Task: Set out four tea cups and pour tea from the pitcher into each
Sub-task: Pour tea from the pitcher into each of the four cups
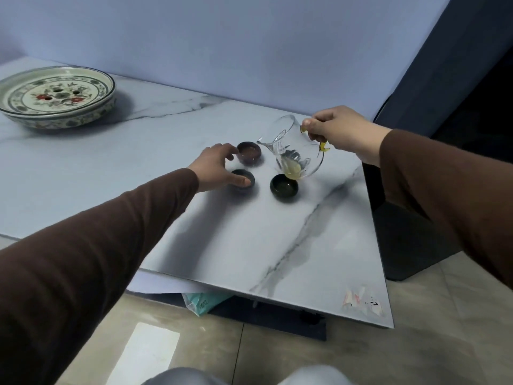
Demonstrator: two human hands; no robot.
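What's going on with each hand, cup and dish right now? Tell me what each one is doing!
Right hand: grips the pitcher's handle.
Glass pitcher: tilted, spout leftward, little yellow tea left.
Left hand: fingers spread, touching two cups.
Far cup: upright, by the fingertips.
Near-left cup: upright, thumb on rim.
Near-right cup: upright, holds tea.
Patterned dish: unused, far left.
Fourth cup: not seen.

Marble table (277,245), lilac wall (222,37), beige tiled floor (416,357).

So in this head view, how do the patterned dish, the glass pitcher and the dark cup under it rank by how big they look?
1. Patterned dish, clearly largest, though it lies farther away.
2. Glass pitcher, tilted in the right hand.
3. Dark cup, smallest.
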